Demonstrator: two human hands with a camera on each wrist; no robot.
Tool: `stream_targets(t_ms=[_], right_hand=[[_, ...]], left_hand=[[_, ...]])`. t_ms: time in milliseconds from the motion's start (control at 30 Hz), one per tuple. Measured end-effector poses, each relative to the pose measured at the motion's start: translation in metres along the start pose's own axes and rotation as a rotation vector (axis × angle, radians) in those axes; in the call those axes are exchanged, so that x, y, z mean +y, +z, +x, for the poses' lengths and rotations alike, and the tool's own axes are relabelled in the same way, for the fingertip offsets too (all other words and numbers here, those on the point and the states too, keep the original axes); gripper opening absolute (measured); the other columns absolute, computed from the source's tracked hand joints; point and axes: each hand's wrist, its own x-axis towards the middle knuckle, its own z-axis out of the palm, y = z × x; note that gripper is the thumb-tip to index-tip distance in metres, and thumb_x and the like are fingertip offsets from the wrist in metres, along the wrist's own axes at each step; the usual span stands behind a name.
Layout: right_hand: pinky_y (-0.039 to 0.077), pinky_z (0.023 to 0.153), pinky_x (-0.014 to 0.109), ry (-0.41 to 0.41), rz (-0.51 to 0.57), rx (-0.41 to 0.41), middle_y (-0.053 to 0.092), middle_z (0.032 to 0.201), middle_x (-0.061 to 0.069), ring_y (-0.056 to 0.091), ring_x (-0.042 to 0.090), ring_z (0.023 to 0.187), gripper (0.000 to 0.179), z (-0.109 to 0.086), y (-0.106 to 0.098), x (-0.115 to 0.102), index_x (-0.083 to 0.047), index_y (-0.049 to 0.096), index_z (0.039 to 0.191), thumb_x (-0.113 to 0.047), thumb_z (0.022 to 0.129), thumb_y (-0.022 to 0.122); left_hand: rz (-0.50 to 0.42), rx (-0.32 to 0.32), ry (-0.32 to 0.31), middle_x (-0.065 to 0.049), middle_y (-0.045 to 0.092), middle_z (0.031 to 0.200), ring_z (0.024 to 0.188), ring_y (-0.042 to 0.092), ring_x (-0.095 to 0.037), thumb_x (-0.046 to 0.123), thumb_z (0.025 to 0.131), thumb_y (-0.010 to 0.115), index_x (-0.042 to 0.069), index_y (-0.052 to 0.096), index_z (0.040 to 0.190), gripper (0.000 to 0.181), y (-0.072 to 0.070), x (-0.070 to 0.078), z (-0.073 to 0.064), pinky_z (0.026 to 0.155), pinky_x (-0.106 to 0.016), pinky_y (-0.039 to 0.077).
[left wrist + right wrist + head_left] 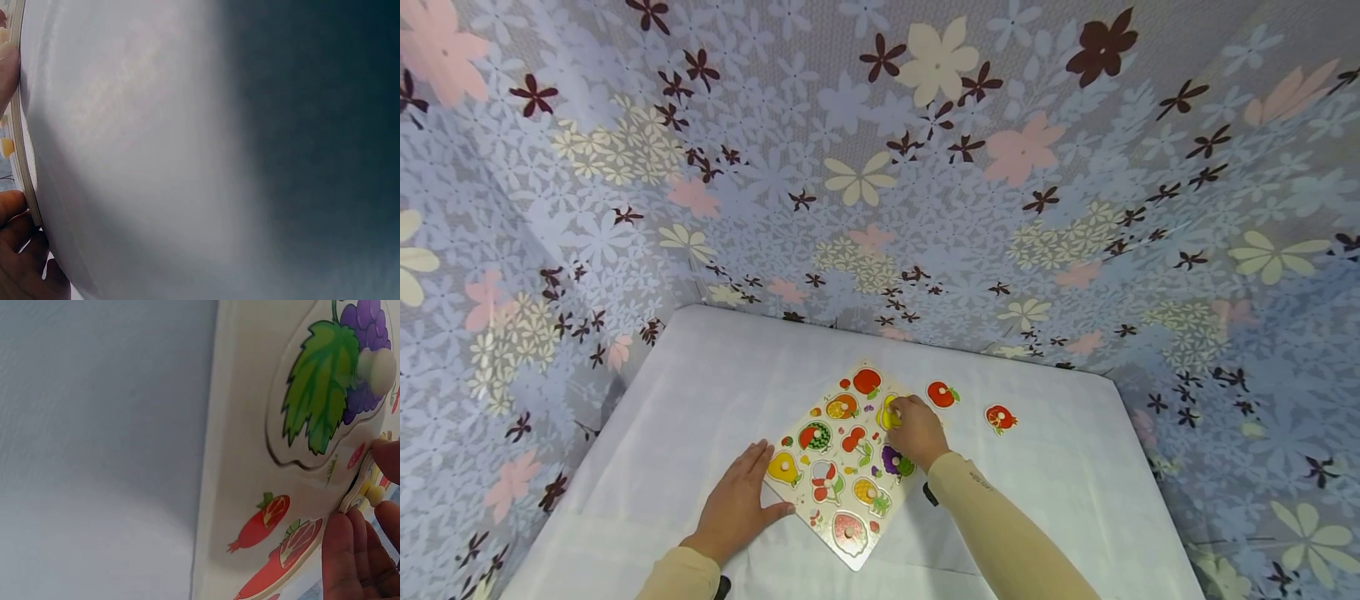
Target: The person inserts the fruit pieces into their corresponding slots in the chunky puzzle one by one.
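A white wooden fruit puzzle board (855, 563) lies turned cornerwise on the table. My right hand (919, 432) pinches a yellow fruit puzzle piece (889, 412) at the board's upper right side. In the right wrist view, this piece (355, 502) is tilted between thumb and fingertips, its small knob showing. My left hand (735, 504) rests at the board's left corner, fingers extended and thumb spread along the lower left edge. The left wrist view shows the fingers (19, 240) touching the board's edge. A grape piece (362, 369) sits in its recess near the right hand.
Beyond the board's right side, a red apple piece (940, 394) and a pomegranate piece (1001, 418) lie on the white-covered table (1037, 500). Several knobbed fruit pieces, among them a watermelon (815, 436) and a pineapple (871, 495), sit in the board. Flower-patterned cloth (857, 242) surrounds the table.
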Motion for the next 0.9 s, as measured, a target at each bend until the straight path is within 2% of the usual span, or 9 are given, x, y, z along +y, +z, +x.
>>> stream_targets(t_ms=[167,433,667,900], right_hand=[[0.057,0.086,0.036,-0.003,0.001,-0.006,0.062,0.119,0.008,0.060,0.019,0.087,0.038,0.0012,0.0024,-0.0001,-0.010,0.069,0.117,-0.019,0.082,0.082],[0.058,0.078,0.032,-0.022,0.027,-0.002,0.061,0.113,0.007,0.056,0.017,0.079,0.037,0.0000,0.0018,-0.0012,-0.007,0.069,0.115,-0.020,0.083,0.082],[0.058,0.083,0.034,-0.033,0.021,0.012,0.062,0.113,0.008,0.058,0.017,0.081,0.039,0.0006,0.0036,-0.0013,-0.007,0.068,0.118,-0.021,0.084,0.081],[0.058,0.078,0.031,-0.041,0.023,0.012,0.062,0.113,0.006,0.057,0.015,0.079,0.041,0.0026,0.0075,0.0023,-0.009,0.068,0.120,-0.022,0.084,0.082]], left_hand=[[0.006,-0.001,-0.001,-0.016,0.034,0.157,0.143,0.033,-0.035,0.051,0.072,0.086,-0.001,0.040,0.150,0.104,-0.0009,0.0007,-0.0003,0.113,-0.051,0.033],[-0.002,0.002,0.002,-0.016,0.035,0.157,0.142,0.033,-0.036,0.051,0.072,0.086,-0.001,0.041,0.150,0.104,-0.0014,-0.0006,-0.0012,0.113,-0.052,0.034],[0.000,0.001,0.003,-0.016,0.034,0.157,0.143,0.033,-0.035,0.052,0.072,0.086,0.000,0.041,0.150,0.104,-0.0002,-0.0014,-0.0011,0.113,-0.052,0.034],[0.000,-0.006,0.001,-0.015,0.033,0.158,0.143,0.032,-0.035,0.053,0.073,0.085,0.000,0.040,0.151,0.104,-0.0009,-0.0002,-0.0004,0.113,-0.052,0.034]])
